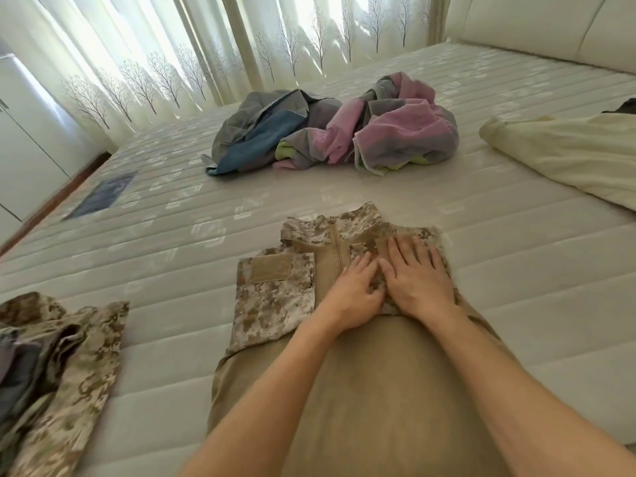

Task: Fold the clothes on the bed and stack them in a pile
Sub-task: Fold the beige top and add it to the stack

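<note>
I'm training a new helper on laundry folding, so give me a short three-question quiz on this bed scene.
1. True or false: both hands rest on the tan shirt with camouflage sleeves.
2. Which lies farthest from the person? A) the cream cloth B) the crumpled pink-and-grey garment C) the camouflage garment at the near left
3. Fill in: the shirt's folded left-side sleeve shows a tan ____ patch.

Key: 1 true: the left hand and right hand lie on its right sleeve. 2 B. 3 rectangular.
</note>
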